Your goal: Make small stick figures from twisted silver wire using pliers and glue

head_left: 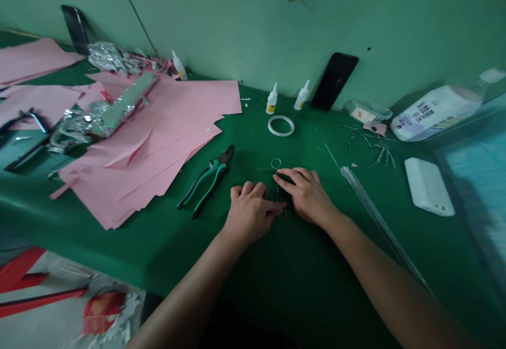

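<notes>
Pink paper sheets (158, 148) lie near glue bottles (271, 100) and a black phone (334, 81).

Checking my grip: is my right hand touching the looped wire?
Touching: the head view shows the right hand with its index fingertip across the looped wire.

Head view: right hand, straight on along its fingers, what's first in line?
The twisted wire piece with a small loop; the right hand's fingertips are already at it, contact unclear. Beyond that, roughly, the green-handled pliers, though depth is hard to judge.
</notes>
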Tool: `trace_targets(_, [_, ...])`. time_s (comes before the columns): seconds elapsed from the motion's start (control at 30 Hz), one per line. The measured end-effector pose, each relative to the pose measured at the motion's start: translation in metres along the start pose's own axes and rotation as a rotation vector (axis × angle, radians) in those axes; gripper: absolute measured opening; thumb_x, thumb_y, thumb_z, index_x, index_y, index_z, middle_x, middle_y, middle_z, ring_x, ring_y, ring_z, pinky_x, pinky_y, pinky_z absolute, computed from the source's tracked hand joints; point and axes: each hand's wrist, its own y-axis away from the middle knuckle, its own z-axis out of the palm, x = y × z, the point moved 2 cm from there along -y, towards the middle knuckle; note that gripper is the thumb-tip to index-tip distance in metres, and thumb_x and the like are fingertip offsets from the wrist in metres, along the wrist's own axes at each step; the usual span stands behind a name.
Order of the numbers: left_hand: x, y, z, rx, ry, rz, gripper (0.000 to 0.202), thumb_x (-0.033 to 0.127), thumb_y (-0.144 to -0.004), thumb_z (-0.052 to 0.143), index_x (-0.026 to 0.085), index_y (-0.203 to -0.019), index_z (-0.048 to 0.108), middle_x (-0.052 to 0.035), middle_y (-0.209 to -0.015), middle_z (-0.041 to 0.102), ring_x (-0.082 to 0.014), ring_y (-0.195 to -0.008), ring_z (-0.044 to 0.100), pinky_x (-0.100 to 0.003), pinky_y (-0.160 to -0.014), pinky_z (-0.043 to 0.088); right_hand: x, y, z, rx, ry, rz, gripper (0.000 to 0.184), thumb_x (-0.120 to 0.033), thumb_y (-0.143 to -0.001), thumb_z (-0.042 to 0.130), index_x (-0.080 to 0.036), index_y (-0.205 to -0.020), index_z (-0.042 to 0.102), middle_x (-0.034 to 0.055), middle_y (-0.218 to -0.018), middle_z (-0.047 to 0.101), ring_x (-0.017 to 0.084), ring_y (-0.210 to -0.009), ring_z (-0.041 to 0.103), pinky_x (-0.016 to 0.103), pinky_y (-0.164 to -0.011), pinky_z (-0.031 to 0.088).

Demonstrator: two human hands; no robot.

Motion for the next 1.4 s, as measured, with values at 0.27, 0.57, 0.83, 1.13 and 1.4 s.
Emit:
trace_targets(0.27, [-0.001, 0.001, 0.001, 0.011, 0.001, 0.012, 0.022, 0.04, -0.09, 0.06, 0.05, -0.108, 0.069, -0.0026, -0.092, 0.055, -0.0238, -0.094, 0.047, -0.044, -0.082, 0.03, -0.002, 0.002, -0.005, 0.103, -0.072, 0.015, 0.052, -0.002, -0.085, 0.044, -0.019, -0.132, 0.055, 0.0079, -0.137, 0.058, 0.025, -0.124, 0.047, 0.046, -0.097, 0.038])
trace_targets(0.57, [-0.001, -0.001, 0.001, 0.007, 0.006, 0.005, 0.022, 0.041, -0.089, 0.061, 0.05, -0.106, 0.07, -0.0026, -0.09, 0.055, -0.0245, -0.093, 0.047, -0.044, -0.081, 0.031, -0.005, 0.004, -0.006, 0.13, -0.026, -0.095, 0.048, -0.005, -0.086, 0.049, -0.021, -0.13, 0.058, 0.0096, -0.132, 0.059, 0.027, -0.119, 0.048, 0.047, -0.096, 0.037])
trace_targets(0.83, [-0.002, -0.001, 0.001, -0.001, 0.003, 0.011, 0.022, 0.042, -0.089, 0.061, 0.05, -0.107, 0.07, -0.0032, -0.092, 0.055, -0.0243, -0.094, 0.046, -0.044, -0.082, 0.031, -0.004, 0.003, -0.003, 0.058, 0.012, -0.083, 0.047, -0.01, -0.089, 0.052, -0.025, -0.134, 0.057, 0.0114, -0.108, 0.06, 0.026, -0.099, 0.052, 0.043, -0.085, 0.037])
trace_targets(1.13, [-0.001, -0.001, 0.0, -0.018, 0.002, 0.0, 0.022, 0.042, -0.089, 0.06, 0.05, -0.108, 0.069, -0.003, -0.091, 0.054, -0.0242, -0.094, 0.046, -0.044, -0.083, 0.031, -0.001, 0.001, 0.003, 0.031, 0.002, -0.02, 0.043, -0.015, -0.093, 0.049, -0.031, -0.131, 0.059, 0.0106, -0.108, 0.056, 0.026, -0.098, 0.049, 0.042, -0.083, 0.034])
trace_targets(1.4, [-0.001, 0.0, 0.0, -0.028, -0.005, -0.009, 0.023, 0.041, -0.09, 0.06, 0.05, -0.109, 0.069, -0.003, -0.093, 0.055, -0.024, -0.095, 0.046, -0.044, -0.085, 0.031, 0.0, -0.002, 0.003, 0.018, -0.038, 0.034, 0.045, -0.013, -0.092, 0.048, -0.035, -0.129, 0.06, 0.009, -0.108, 0.055, 0.026, -0.098, 0.048, 0.042, -0.084, 0.034])
